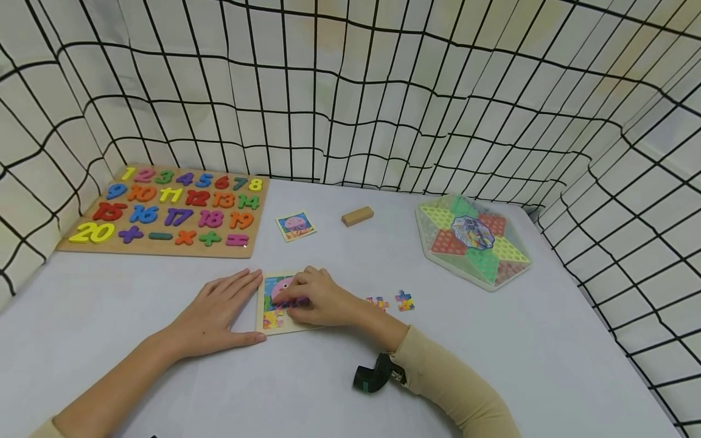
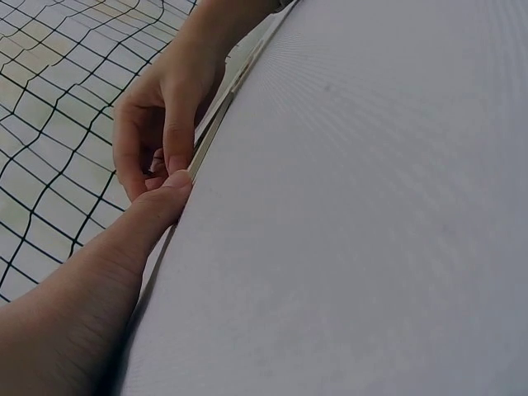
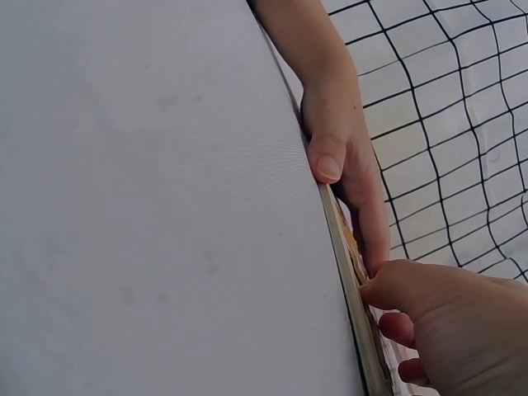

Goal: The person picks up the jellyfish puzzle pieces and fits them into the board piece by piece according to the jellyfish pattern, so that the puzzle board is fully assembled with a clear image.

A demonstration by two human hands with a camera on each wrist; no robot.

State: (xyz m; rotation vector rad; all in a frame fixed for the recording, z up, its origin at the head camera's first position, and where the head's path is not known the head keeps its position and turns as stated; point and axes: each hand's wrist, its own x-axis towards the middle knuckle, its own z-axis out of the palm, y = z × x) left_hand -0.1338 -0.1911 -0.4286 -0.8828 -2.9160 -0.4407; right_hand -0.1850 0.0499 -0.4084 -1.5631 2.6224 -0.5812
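Note:
A small wooden jigsaw board (image 1: pixel 276 331) lies flat with a pink cartoon sea creature partly assembled in it. My left hand (image 1: pixel 219 316) lies along its left edge, fingers straight and thumb spread, the thumb at the lower left corner. Over the board, my right hand (image 1: pixel 323 298) has its fingers curled and pinches a puzzle piece (image 1: pixel 301 302) against the picture; the hand hides most of that piece. To the right, partly behind the right forearm, lie a loose piece (image 1: pixel 378 302) and another colourful piece (image 1: pixel 405 300). Both wrist views show the thumbs at the board's edge.
A number board (image 1: pixel 159 236) stands at the back left. Behind the jigsaw are a small picture card (image 1: pixel 296 225) and a wooden block (image 1: pixel 358 216). A hexagonal game box (image 1: pixel 473 240) lies to the right. Black netting (image 1: pixel 350 125) borders the white table.

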